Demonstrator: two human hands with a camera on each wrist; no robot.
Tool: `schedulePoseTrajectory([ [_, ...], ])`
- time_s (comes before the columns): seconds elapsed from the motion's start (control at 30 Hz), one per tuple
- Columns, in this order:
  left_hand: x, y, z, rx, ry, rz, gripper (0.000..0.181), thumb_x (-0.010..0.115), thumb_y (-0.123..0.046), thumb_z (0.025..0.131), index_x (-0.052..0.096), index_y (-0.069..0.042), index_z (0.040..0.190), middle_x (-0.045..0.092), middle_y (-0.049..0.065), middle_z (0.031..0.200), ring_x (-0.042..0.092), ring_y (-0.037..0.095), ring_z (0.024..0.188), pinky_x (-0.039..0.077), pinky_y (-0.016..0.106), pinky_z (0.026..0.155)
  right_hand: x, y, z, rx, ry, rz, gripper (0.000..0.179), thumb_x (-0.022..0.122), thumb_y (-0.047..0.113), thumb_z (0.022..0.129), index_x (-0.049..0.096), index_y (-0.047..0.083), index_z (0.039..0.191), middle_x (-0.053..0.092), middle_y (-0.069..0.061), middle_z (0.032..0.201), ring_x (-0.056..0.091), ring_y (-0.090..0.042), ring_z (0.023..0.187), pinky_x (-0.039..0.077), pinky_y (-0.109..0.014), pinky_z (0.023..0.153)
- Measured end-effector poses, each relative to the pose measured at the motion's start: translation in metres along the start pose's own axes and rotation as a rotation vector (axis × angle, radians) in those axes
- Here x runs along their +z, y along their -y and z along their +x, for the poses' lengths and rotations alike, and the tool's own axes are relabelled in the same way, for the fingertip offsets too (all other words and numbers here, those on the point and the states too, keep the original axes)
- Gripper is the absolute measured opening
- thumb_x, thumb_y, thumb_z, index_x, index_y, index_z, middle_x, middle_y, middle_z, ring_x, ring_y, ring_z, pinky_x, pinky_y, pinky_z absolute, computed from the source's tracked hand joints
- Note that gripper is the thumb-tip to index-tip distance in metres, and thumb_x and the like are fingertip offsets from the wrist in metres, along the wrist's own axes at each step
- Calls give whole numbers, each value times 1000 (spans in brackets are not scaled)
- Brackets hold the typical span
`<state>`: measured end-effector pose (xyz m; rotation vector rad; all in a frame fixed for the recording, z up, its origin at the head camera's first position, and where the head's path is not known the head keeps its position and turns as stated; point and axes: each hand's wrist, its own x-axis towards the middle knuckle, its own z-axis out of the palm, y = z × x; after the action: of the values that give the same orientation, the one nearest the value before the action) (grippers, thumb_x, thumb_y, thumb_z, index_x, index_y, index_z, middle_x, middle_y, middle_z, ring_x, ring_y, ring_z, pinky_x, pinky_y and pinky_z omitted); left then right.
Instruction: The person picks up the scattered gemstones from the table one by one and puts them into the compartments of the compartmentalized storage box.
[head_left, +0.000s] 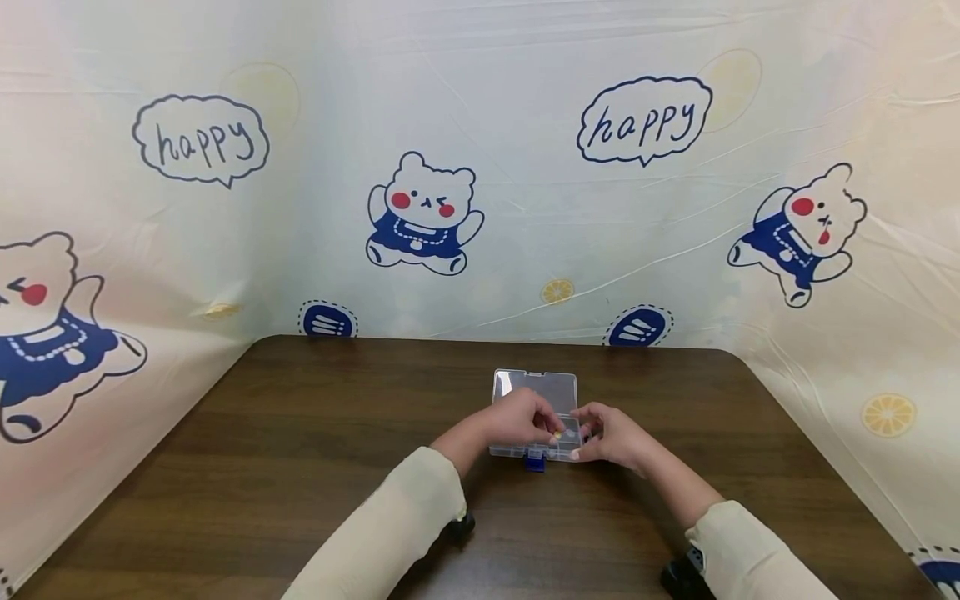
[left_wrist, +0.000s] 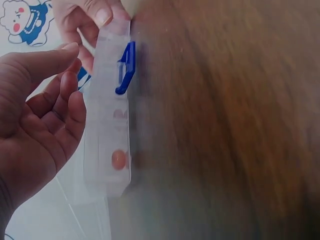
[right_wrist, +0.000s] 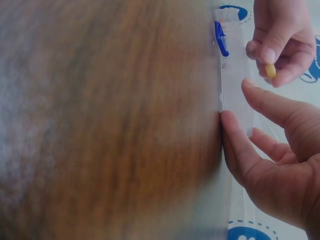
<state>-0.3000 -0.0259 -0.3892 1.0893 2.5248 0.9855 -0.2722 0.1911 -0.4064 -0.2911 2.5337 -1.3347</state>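
Observation:
A clear plastic compartment box [head_left: 555, 385] lies on the table with its lid raised at the back. Its blue latch [left_wrist: 127, 69] hangs at the front. Over the box, my left hand [head_left: 522, 417] pinches a small yellow pill-like piece [right_wrist: 270, 70] between thumb and finger. My right hand [head_left: 611, 435] holds the right end of the box, thumb at the front corner and a finger farther back. Through the front wall, the left wrist view shows an orange-red round piece [left_wrist: 119, 160] in a left compartment. Other contents are blurred or hidden by the hands.
The brown wooden table [head_left: 300, 467] extends around the box on all sides. A printed cloth [head_left: 525, 108] with cartoon bears hangs behind it and along both sides. Dark bands [head_left: 461, 527] sit at the wrists by the cream sleeves.

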Motion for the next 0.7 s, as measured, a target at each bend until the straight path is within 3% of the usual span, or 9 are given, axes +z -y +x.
schedulePoseTrajectory([
  [0.23,6,-4,8,-32,5,39,7,75,-8,85,76,-11,92,65,-12,74,56,3,67,49,18,63,0,0,0,-15,9,3,65,86,6,72,55,0,129,58,-12,99,58,-21,76,53,-34,71],
  [0.4,8,-2,11,-22,6,48,11,75,-5,84,77,-9,94,69,-6,80,56,2,68,49,17,64,-1,-1,0,-21,12,9,65,86,6,72,55,-1,129,58,-13,99,58,-21,75,52,-33,70],
  [0.7,7,0,8,-14,-16,-26,13,74,-3,84,76,-6,97,71,-1,84,58,4,70,50,18,66,0,0,-1,-15,13,14,65,86,6,72,54,0,129,58,-13,100,59,-21,75,53,-34,70],
])
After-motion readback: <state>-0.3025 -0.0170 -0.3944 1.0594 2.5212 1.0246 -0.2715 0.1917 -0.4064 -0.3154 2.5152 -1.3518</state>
